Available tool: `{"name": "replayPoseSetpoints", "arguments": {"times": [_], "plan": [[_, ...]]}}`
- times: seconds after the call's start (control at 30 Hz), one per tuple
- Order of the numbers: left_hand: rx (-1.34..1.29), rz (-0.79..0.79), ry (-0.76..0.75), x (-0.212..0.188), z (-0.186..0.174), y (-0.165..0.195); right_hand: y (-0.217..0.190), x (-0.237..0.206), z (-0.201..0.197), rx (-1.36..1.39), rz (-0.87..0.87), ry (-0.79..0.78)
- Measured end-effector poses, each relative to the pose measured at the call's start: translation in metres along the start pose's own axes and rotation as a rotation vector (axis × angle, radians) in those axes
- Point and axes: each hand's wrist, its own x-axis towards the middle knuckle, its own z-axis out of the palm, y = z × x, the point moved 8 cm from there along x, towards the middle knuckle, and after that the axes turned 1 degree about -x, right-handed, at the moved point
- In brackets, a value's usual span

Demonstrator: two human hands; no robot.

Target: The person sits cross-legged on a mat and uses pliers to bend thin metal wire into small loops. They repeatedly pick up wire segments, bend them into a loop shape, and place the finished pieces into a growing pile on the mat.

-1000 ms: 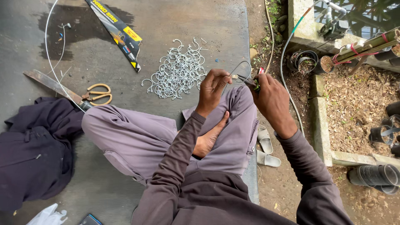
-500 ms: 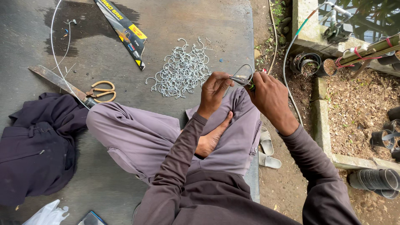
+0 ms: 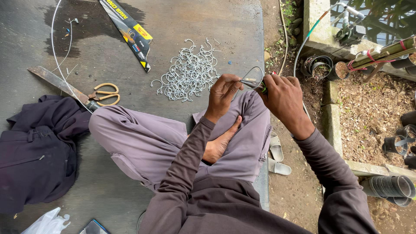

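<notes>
The left hand (image 3: 223, 91) has drawn a little closer to the right hand (image 3: 281, 97) than a second ago, and the wire (image 3: 253, 76) between them now stands as a rounded loop above the person's knee. The left fingers pinch the near end of that loop; the right fingers are closed around a pair of pliers (image 3: 255, 85) whose nose bites the wire — so the bend looks further along, close to the curl of the finished pieces.

Those pieces lie in a heap of wire hooks (image 3: 188, 71) on the dark ribbed mat (image 3: 52, 143), just ahead of the knee. A long straight wire (image 3: 56, 56) runs along the mat's left side, near a big blade (image 3: 58, 82) and a pair of yellow-handled scissors (image 3: 104, 93). A dark jacket (image 3: 37, 151) lies crumpled at the left.

The place is outdoors — bare earth, sandals (image 3: 277, 158), black pots (image 3: 318, 67) and dry leaves to the right.
</notes>
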Motion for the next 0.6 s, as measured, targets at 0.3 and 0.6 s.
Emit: {"name": "replayPoseSetpoints", "arguments": {"times": [0.3, 0.6], "plan": [[-0.004, -0.014, -0.001, 0.0, 0.001, 0.001, 0.004, -0.003, 0.002, 0.058, -0.005, 0.006], [-0.014, -0.034, 0.016, 0.004, -0.004, 0.0, 0.014, 0.0, 0.019, 0.506, 0.102, -0.263]]}}
